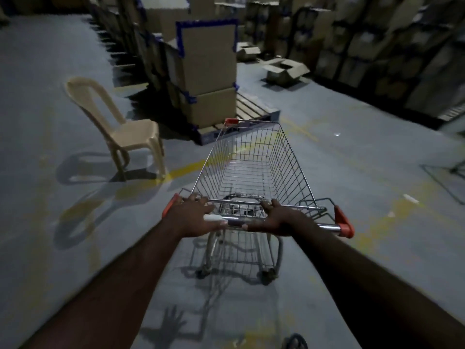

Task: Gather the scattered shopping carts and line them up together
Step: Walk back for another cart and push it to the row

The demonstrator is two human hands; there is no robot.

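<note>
A metal wire shopping cart (254, 162) with orange corner caps stands right in front of me, its empty basket pointing away. My left hand (195, 215) rests on the left part of the chrome handle bar (327, 226), fingers spread forward and thumb along the bar. My right hand (278, 217) lies on the bar just right of the middle, fingers reaching over it. Neither hand clearly wraps the bar. No other cart is plainly in view.
A beige plastic chair (125, 129) stands to the left of the cart. Stacked cardboard boxes (208, 71) sit on a pallet (249, 107) straight ahead. An open box (285, 69) lies on the floor further back. Box-filled racks (390, 46) line the right. Yellow lines cross the grey floor.
</note>
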